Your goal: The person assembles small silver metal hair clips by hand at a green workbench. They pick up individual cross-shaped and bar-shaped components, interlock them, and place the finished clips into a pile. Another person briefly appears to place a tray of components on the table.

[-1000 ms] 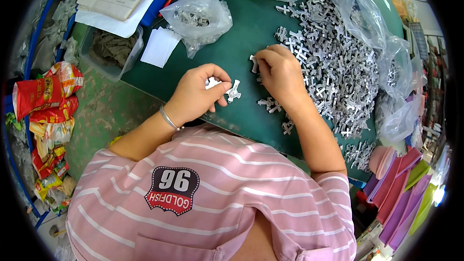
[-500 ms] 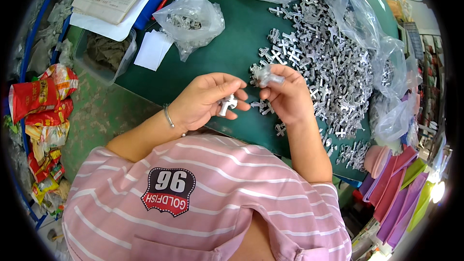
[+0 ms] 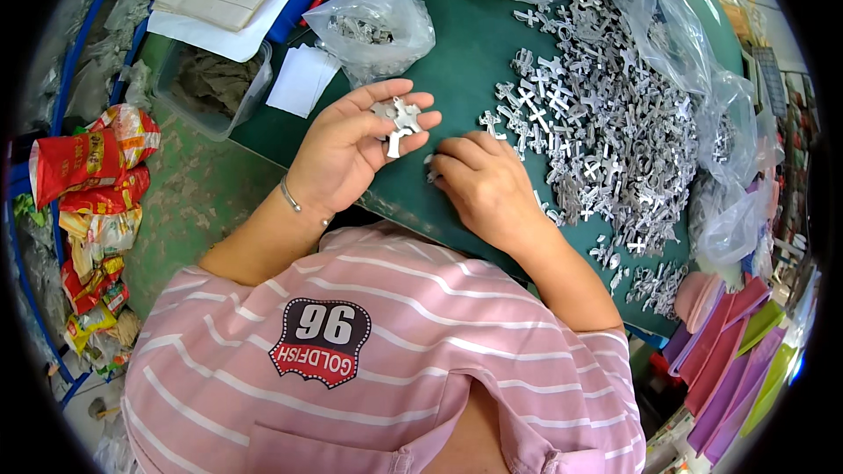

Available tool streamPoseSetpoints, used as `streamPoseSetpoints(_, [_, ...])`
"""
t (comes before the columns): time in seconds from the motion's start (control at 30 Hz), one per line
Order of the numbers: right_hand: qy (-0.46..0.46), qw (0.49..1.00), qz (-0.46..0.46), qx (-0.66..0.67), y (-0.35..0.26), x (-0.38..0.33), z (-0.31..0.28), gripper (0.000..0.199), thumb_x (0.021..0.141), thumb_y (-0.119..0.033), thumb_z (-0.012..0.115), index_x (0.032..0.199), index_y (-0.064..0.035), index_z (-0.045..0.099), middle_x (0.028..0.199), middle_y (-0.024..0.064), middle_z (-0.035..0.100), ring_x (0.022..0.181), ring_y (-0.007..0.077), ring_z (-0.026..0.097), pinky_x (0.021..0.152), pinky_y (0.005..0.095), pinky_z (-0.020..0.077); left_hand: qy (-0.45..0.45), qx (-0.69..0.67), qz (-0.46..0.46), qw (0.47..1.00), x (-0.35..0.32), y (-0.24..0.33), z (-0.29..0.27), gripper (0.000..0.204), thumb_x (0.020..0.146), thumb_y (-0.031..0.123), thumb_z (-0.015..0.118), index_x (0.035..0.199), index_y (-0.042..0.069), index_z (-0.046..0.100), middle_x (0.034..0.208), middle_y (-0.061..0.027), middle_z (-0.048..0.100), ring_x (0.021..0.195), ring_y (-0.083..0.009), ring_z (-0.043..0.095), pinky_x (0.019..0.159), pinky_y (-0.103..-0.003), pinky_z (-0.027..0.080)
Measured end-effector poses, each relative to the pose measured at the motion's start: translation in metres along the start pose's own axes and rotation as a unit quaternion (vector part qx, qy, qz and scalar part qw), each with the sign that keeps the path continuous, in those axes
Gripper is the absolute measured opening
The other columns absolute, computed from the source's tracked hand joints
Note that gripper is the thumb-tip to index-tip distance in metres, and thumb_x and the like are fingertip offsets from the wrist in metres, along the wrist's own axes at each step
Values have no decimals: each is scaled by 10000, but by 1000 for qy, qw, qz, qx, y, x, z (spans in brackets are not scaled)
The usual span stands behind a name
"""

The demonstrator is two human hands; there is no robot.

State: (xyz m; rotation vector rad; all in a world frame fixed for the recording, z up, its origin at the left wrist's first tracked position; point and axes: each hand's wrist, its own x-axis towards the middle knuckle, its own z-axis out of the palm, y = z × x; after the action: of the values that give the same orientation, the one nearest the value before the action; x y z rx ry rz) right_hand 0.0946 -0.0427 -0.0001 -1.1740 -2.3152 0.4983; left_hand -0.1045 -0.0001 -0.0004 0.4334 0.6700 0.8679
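My left hand (image 3: 353,142) is raised over the table's front edge, with the thumb pressed across silver cross pendants (image 3: 403,119) that lie on its curled fingers. One cross shows almost whole; the thumb partly hides the metal beside it. To the right, my right hand (image 3: 486,182) is low at the green tabletop, back upward and fingers bent together. A small silver metal piece (image 3: 430,168) shows at its fingertips, mostly covered, so its shape is unclear. Just beyond that hand spreads a large heap of silver cross pendants (image 3: 606,123).
A clear plastic bag (image 3: 373,31) of metal pieces stands on the green table (image 3: 465,44), beside white paper slips (image 3: 303,79). Larger plastic bags (image 3: 672,35) edge the heap. A plastic tub (image 3: 211,88) is at the left, with red snack packets (image 3: 79,162) further out.
My right hand has come down from holding a metal piece in the air to the tabletop, turning its back upward. My left hand has moved slightly up and left, turning its crosses into view.
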Motion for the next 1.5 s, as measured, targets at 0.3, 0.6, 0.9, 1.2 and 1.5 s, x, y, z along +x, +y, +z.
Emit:
streamPoseSetpoints(0.3, [128,975,100,151,-9,2,-16,331,712,-66,745,1014,-24,615,893,119,566,792,263,567,669,341,467,-32,30,-37,998,3,-21,15,372,885,-61,491,1250,-37,426,1154,-192,559,1028,-277,618,831,-323,547])
streamPoseSetpoints(0.6, [158,785,403,444,3,-18,-9,194,858,-69,621,1017,39,649,840,62,668,728,87,635,573,209,500,33,57,-83,994,8,-27,18,147,894,28,553,1040,15,551,1030,-93,613,927,-206,645,746,-281,564])
streamPoseSetpoints(0.9, [190,685,410,572,10,-23,-20,173,857,-12,604,1007,71,629,826,109,662,711,147,664,570,231,549,4,66,-139,988,7,-25,17,164,914,135,555,1047,39,559,915,-74,627,840,-181,656,593,-260,552])
streamPoseSetpoints(1.2, [190,703,372,575,5,-25,-16,174,865,-23,610,1011,71,625,844,119,664,720,154,667,599,244,563,-19,141,-110,984,6,-32,22,182,877,148,638,974,-3,604,821,-68,634,723,-141,648,487,-215,490])
streamPoseSetpoints(1.5, [122,767,338,532,2,-21,-10,190,856,-36,640,1030,35,610,869,73,669,743,112,640,599,216,520,9,167,-92,982,4,-30,23,136,893,135,612,937,7,596,795,-74,625,658,-132,616,456,-209,441])
